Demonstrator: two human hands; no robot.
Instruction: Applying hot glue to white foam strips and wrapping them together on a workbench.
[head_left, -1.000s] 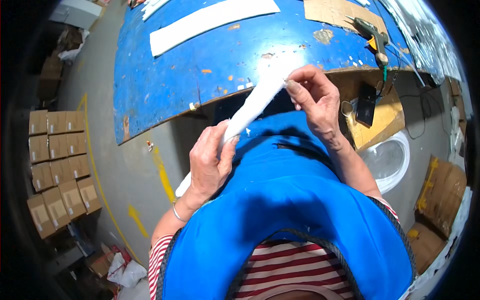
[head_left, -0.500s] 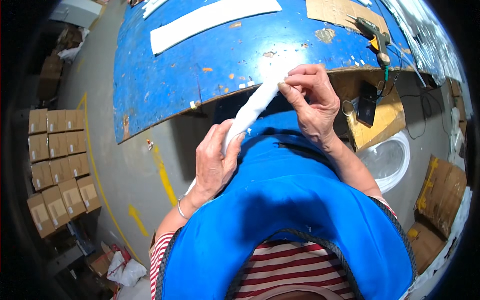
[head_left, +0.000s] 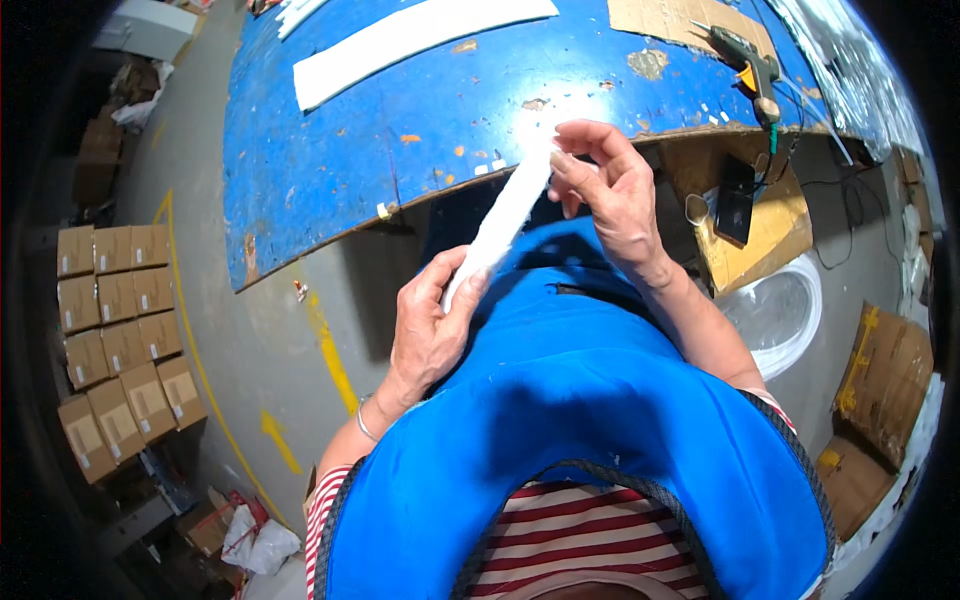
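Observation:
A long, narrow white strip of soft, fluffy material [head_left: 508, 215], folded or rolled lengthwise, slants up from my lap to the table's front edge. My left hand [head_left: 430, 312] is closed round its lower part, thumb on top. At the upper end my right hand [head_left: 610, 190] pinches the tip between thumb and forefinger, its other fingers loosely curled. Glare on the table blurs that tip. A flat white padded strip [head_left: 420, 48] lies on the blue table [head_left: 330, 150] beyond my hands.
A glue gun [head_left: 750, 75] rests at the table's right, by a cardboard piece [head_left: 690, 28]. Below it, a phone [head_left: 735, 203] lies on a carton [head_left: 775, 240]. A coil of clear tubing [head_left: 800, 330] is on the right. Stacked small boxes [head_left: 120, 340] stand at left.
My right hand has shifted slightly left and up, its fingers a little more spread at the strip's tip. The left hand keeps its hold; the strip stands slightly steeper.

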